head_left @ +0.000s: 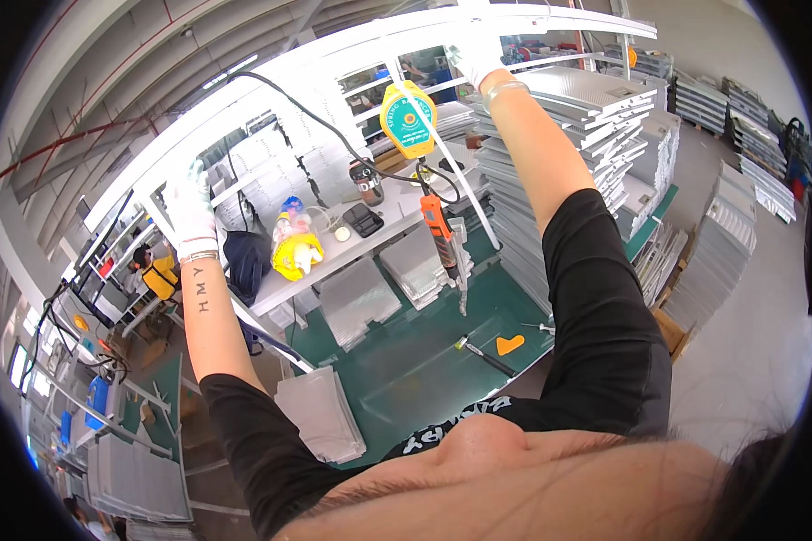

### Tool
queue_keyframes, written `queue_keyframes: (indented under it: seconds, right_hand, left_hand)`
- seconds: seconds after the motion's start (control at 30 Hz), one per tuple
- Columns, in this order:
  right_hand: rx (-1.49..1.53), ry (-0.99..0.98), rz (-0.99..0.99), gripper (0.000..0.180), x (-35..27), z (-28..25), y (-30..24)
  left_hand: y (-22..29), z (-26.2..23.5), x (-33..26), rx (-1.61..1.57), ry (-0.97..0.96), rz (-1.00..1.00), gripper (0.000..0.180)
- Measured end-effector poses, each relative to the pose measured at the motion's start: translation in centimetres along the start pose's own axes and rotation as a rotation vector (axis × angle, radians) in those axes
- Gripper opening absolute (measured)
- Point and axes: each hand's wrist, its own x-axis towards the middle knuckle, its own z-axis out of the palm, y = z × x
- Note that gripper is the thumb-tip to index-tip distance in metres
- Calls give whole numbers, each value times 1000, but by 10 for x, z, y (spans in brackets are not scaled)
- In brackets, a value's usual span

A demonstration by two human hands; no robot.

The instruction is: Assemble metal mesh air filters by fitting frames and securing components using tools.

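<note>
Both my arms are raised and stretched forward, with white gloves on the hands. My left hand (192, 209) is up at the left end of a bright white overhead bar (311, 86). At the upper middle, my right hand (475, 56) reaches the same bar farther along. Glare washes out the fingers of both, so I cannot make out whether they grip the bar or only touch it. Between my arms a yellow spring balancer (408, 118) hangs, and below it dangles an orange and black electric screwdriver (440, 236).
A green-topped bench (388, 370) holds a hammer (485, 355), an orange flat piece (510, 345) and stacked metal panels (320, 410). The white shelf (397, 216) carries a dark bottle (365, 180) and a yellow bag (296, 252). Tall panel stacks (577, 117) stand right.
</note>
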Motion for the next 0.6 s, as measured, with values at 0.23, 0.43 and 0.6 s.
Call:
queue_keyframes:
  seconds: [0.23, 0.43, 0.6]
  right_hand:
    - [519, -325, 112, 18, -7, 18, 21]
    - [2181, -245, 1156, 19, 6, -38, -32]
    - [2153, -242, 1202, 22, 0, -27, -38]
  left_hand:
    - [16, 5, 6, -980, 177, -359, 48]
    - [6, -25, 4, -1032, 145, -462, 58]
    - [23, -23, 11, -1518, 314, -763, 60]
